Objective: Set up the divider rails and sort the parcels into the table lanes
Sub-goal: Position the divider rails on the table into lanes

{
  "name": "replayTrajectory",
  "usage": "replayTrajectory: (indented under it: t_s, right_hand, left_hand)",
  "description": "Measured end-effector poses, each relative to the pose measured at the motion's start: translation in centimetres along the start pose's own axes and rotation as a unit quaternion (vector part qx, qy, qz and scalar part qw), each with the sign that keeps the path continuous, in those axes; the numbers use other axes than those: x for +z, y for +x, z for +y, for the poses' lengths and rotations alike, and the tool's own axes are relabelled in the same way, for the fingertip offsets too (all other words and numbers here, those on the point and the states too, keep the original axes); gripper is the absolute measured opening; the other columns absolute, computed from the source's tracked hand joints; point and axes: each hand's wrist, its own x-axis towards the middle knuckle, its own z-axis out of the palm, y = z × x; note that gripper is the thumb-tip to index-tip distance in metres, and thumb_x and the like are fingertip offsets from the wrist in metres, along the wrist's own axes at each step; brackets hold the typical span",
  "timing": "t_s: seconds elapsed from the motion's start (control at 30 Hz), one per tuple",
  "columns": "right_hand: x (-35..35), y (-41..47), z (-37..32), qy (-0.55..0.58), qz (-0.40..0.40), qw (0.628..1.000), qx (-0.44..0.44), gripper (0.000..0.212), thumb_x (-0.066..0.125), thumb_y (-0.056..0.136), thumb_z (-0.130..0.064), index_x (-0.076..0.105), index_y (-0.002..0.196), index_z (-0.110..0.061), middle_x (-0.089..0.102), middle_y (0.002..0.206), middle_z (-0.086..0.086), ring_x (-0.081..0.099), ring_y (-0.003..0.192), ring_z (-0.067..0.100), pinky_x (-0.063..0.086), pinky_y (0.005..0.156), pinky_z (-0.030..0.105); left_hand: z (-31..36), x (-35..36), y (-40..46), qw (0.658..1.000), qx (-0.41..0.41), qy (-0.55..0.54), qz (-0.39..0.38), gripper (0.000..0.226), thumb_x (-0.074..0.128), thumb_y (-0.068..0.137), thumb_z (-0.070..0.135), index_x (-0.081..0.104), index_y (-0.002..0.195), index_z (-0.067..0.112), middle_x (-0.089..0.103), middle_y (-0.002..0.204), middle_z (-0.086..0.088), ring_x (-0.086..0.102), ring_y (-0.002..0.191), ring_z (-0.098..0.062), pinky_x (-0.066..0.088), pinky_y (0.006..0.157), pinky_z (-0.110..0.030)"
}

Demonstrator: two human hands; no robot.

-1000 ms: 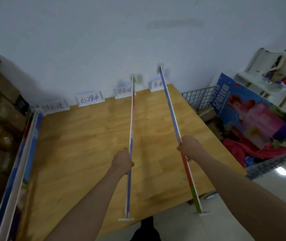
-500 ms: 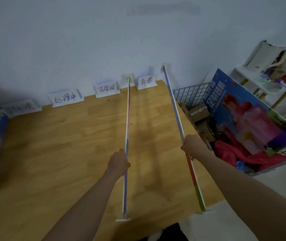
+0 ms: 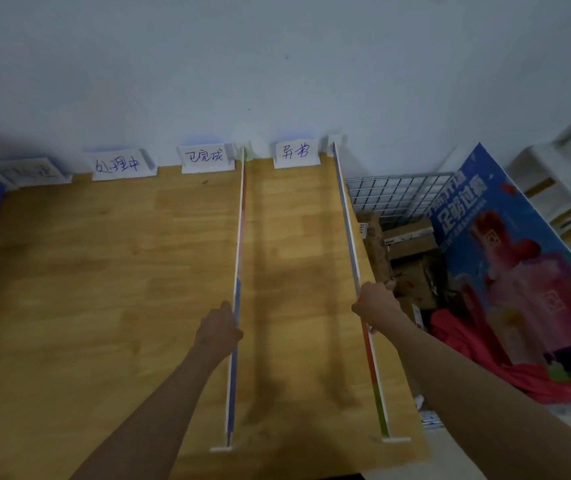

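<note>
My left hand grips one divider rail from its left side, fingers curled onto the thin upright strip about two thirds of the way down its length. That rail stands on edge on the wooden table, running from its white foot just below my hand up to the wall, where it ends between two white label cards. My right hand grips the second divider rail the same way; this one follows the table's right edge, its white foot near the front corner below my hand and its far end at the wall. The two rails are well apart and enclose one lane, headed by the label card at the wall between them. Three more label cards stand along the wall, up and to the left of my left hand. Just beyond my right hand, off the table, a wire basket holds cardboard parcels, with a blue printed board leaning over it.
</note>
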Motion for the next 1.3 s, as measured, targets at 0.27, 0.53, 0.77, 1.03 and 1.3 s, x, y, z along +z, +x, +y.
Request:
replayTrajectory:
  t_s: [0.27,0.53,0.77,1.03,1.3]
  right_hand:
    - [0.9,2.1,2.0,-0.005,-0.022,1.000,-0.009,0.013,0.061,0.092,-0.019,0.057,0.099,-0.009,0.053,0.082,0.003,0.063,0.085,0.024,0.056,0.070,0.035]
    - [2.1,2.8,3.0,-0.008,-0.017,1.000,-0.018,0.026,0.055,0.096,-0.017,0.044,0.118,-0.009,0.058,0.114,0.013,0.059,0.105,0.034,0.049,0.076,0.040]
    - [2.8,2.2,3.0,0.004,-0.002,1.000,-0.008,0.053,0.059,0.094,-0.030,0.035,0.134,-0.006,0.059,0.117,0.014,0.060,0.106,0.035,0.044,0.070,0.036]
    - [2.7,2.1,4.2,0.011,-0.024,1.000,0.007,0.032,0.062,0.090,-0.020,0.046,0.116,-0.010,0.056,0.110,0.011,0.060,0.099,0.031,0.051,0.072,0.037]
    - [2.9,2.2,4.3,0.018,-0.038,0.999,0.007,0.032,0.065,0.087,-0.021,0.045,0.111,-0.013,0.051,0.099,0.006,0.064,0.091,0.030,0.059,0.077,0.044]
  left_hand:
    - [2.4,2.4,-0.1,1.000,-0.030,-0.008,0.000,0.028,0.067,0.090,0.021,0.046,0.105,0.010,0.058,0.098,-0.010,0.059,0.083,-0.027,0.050,0.067,-0.037]
    - [2.7,3.7,0.1,0.998,-0.041,-0.037,0.017,0.031,0.067,0.089,0.021,0.050,0.110,0.007,0.062,0.097,-0.016,0.063,0.085,-0.034,0.049,0.065,-0.037]
    - [2.4,4.1,-0.3,0.992,-0.076,-0.094,0.033,0.038,0.074,0.082,0.027,0.046,0.105,0.014,0.063,0.089,-0.011,0.064,0.077,-0.030,0.053,0.064,-0.037]
    - [3.2,4.4,-0.8,0.996,-0.037,-0.079,0.023,0.029,0.070,0.085,0.018,0.047,0.100,0.009,0.061,0.085,-0.013,0.061,0.073,-0.029,0.048,0.059,-0.038]
    - [4.3,4.7,-1.1,0.999,-0.020,-0.041,0.011,0.027,0.067,0.087,0.019,0.044,0.101,0.012,0.056,0.082,-0.007,0.062,0.074,-0.029,0.053,0.064,-0.042]
